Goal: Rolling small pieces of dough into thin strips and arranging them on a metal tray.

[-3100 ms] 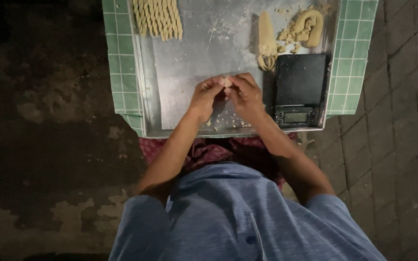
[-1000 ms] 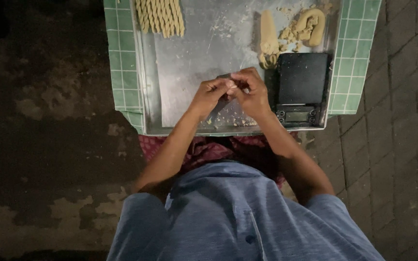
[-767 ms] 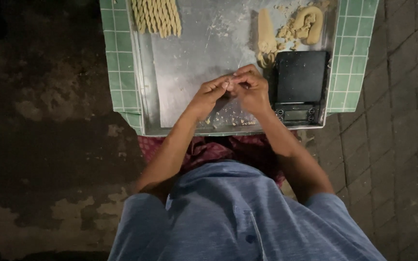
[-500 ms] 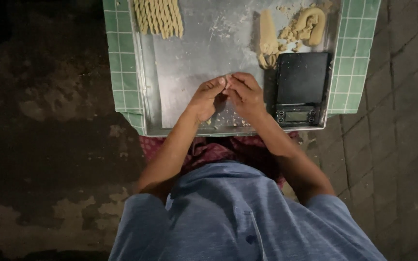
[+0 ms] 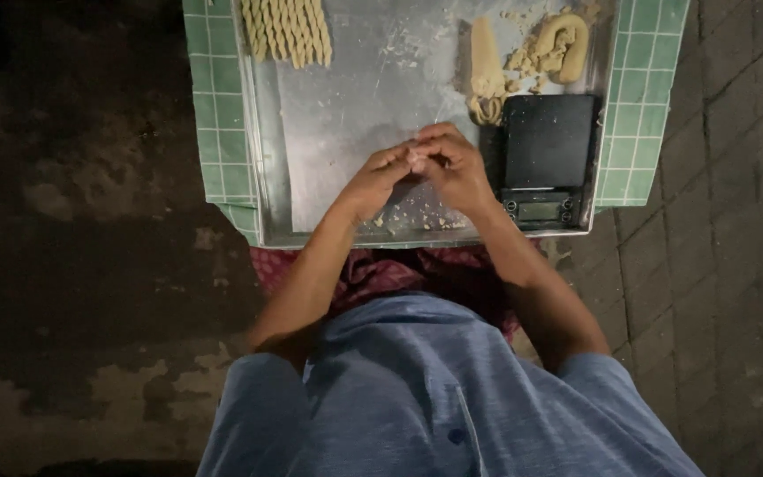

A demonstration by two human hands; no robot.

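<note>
Dough piece, small, pinched between fingertips of left hand and right hand, both closed on it, above floured metal tray. Black scale just right; twisted sticks at far-left.

Over the metal tray, the left hand and right hand are meeting fingertip to fingertip, pinching a small dough piece. Twisted dough sticks are lying at the tray's far left corner, a black scale is sitting at its right edge, and dough lumps are resting beyond the scale.
</note>
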